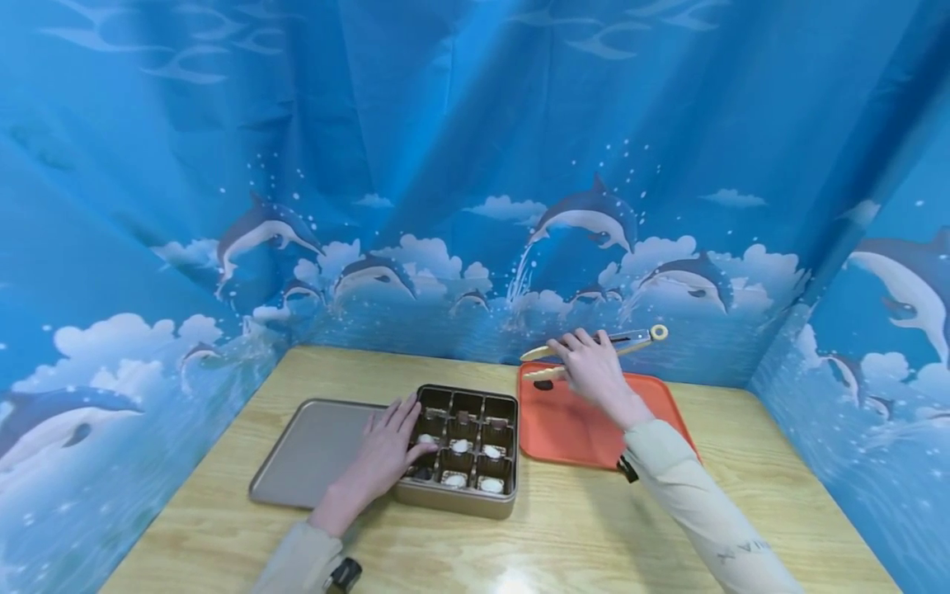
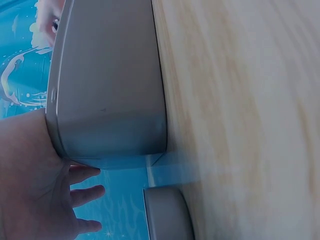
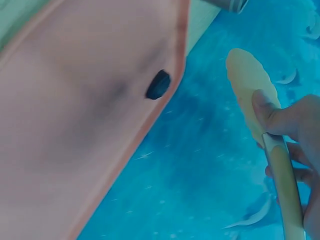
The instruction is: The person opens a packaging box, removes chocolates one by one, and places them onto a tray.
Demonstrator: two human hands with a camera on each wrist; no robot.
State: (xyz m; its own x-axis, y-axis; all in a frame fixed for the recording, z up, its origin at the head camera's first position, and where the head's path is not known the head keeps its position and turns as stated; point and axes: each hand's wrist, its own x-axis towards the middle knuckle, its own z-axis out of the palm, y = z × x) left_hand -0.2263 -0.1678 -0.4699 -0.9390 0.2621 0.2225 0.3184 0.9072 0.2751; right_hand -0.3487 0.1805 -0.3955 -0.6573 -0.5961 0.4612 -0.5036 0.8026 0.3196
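Left hand (image 1: 380,452): we rest it, fingers straight, on the left rim of the compartmented box (image 1: 454,500).
Right hand (image 1: 594,375): we grip tongs (image 3: 283,180).
Tongs: tips parted, raised near the red tray (image 1: 564,429), where a dark piece (image 1: 543,384) lies.

head: bright | glare low on table (image 1: 445,554) | wrist views: dimmer, bluish

The hand (image 3: 304,122) grips tongs (image 3: 283,175); a tray (image 3: 65,140) holds a dark piece (image 3: 158,85).

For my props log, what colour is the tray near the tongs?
The tray is orange-red, clearest in the head view.
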